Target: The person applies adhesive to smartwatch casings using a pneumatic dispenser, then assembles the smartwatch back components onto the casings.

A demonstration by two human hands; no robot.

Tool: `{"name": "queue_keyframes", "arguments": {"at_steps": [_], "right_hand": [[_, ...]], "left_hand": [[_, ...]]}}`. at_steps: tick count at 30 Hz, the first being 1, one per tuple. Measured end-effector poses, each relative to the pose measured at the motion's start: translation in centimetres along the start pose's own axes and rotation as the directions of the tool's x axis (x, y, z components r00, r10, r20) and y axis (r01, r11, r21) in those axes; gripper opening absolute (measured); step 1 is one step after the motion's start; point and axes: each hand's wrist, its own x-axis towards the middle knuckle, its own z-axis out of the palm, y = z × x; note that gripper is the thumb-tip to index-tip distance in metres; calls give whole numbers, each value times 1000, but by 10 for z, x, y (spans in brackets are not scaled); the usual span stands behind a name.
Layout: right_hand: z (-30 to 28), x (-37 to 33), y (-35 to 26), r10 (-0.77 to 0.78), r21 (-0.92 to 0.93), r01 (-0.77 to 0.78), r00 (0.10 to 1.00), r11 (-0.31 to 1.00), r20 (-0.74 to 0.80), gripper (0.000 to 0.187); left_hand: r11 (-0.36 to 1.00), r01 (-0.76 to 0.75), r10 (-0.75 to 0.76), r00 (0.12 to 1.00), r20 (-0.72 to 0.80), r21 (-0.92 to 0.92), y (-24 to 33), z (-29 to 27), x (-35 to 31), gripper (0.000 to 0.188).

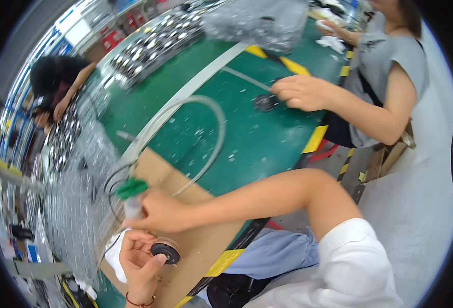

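Observation:
A black round disc [166, 253] with a bright metal centre is pinched in my left hand [138, 259], the thumb lying across its face. My right hand [164, 211] is closed round a pale dispensing syringe [133, 208] with a green cap [132, 188], just above the left hand. The syringe's lower tip is hidden behind my fingers. A thin dark tube [109, 185] curves beside the cap. Beneath both hands lies a brown cardboard sheet [206, 254], and a white cloth or paper [114, 259] shows beside my left hand.
A clear hose [223, 123] loops over the green table [257, 154], which has small white scraps. Plastic-wrapped trays of round parts [157, 43] and bubble wrap [77, 200] line the left. Across the table, a co-worker's hand [303, 93] is near another black disc [264, 102]. Another person bends at far left.

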Motion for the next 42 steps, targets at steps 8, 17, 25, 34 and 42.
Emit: {"name": "queue_keyframes", "arguments": {"at_steps": [8,17,25,34,42], "right_hand": [[-7,7,25,64,229,-44,995,972,-81,38],[12,19,13,-3,137,12,998,990,-61,36],[47,23,107,-411,57,425,896,903,-166,31],[-6,-2,-3,32,133,-32,999,991,-2,29],[7,1,-8,14,162,-11,1000,987,-14,27]], "left_hand": [[988,-87,38,938,343,129,28,157,100,32],[611,-391,309,918,247,688,-27,158,204,33],[-343,-790,630,209,748,509,47,165,158,33],[-244,-20,631,756,174,970,116,-60,112,34],[92,295,144,941,-306,951,54,-186,25,84]]}}
